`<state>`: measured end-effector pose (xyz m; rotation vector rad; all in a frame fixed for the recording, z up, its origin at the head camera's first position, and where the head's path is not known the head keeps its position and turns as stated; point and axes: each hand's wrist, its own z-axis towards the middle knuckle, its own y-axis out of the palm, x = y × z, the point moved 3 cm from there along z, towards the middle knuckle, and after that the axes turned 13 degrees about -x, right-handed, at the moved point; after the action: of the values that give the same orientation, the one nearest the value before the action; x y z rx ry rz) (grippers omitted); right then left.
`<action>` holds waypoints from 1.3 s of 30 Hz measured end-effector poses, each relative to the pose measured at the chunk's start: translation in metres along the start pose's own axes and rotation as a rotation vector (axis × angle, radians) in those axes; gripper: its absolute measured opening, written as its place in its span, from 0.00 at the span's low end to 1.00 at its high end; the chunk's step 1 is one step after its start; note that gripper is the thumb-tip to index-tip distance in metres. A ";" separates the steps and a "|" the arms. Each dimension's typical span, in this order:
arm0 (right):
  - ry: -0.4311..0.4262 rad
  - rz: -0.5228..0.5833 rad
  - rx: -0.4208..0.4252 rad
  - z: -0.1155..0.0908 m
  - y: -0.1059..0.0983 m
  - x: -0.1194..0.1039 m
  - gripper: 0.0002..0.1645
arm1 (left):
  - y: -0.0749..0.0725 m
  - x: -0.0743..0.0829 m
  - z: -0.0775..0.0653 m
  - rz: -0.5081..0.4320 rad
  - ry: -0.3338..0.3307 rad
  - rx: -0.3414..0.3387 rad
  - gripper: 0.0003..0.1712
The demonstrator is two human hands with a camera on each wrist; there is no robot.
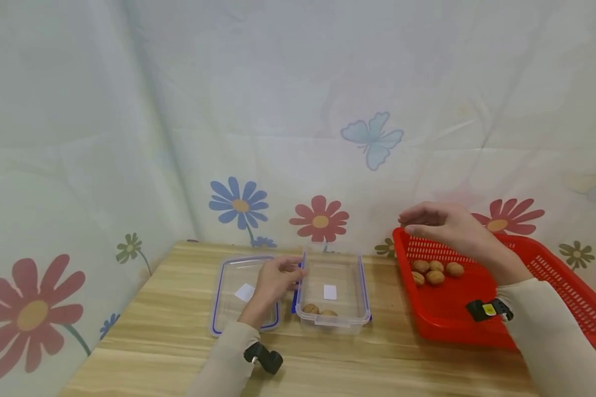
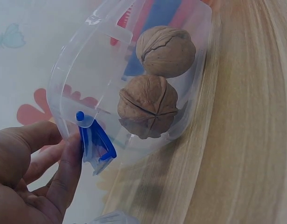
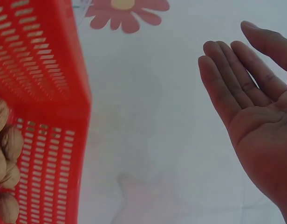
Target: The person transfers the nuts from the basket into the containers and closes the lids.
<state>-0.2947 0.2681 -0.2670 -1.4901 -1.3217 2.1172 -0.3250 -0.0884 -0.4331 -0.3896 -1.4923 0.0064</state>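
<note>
My left hand (image 1: 276,280) holds the left rim of a clear plastic box (image 1: 345,270), its fingers beside a blue latch (image 2: 98,142). Two walnuts (image 2: 166,50) lie at the near end of the box, and a small white label shows on it. Over the back left corner of a red plastic basket (image 1: 429,328), my right hand (image 1: 449,226) is raised. Its fingers are extended with nothing in the palm, as the right wrist view shows. Several walnuts (image 1: 435,277) lie together inside the basket's left part.
A clear lid (image 1: 223,309) with a blue seal and a white label lies flat on the wooden table (image 1: 154,336), left of the box. Behind the table hangs a pale curtain (image 1: 278,110) printed with flowers and a butterfly.
</note>
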 end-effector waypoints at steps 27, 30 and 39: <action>0.199 0.014 -0.030 -0.015 -0.018 0.090 0.37 | 0.001 -0.002 -0.001 -0.009 0.014 0.005 0.20; 0.225 0.009 -0.038 -0.017 -0.018 0.099 0.38 | 0.002 -0.002 -0.001 -0.020 0.025 0.004 0.20; 0.292 -0.009 -0.075 -0.021 -0.019 0.125 0.38 | 0.001 -0.002 -0.001 -0.022 0.036 0.013 0.20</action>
<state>-0.3390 0.3685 -0.3323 -1.7393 -1.3070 1.7766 -0.3238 -0.0884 -0.4347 -0.3609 -1.4599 -0.0083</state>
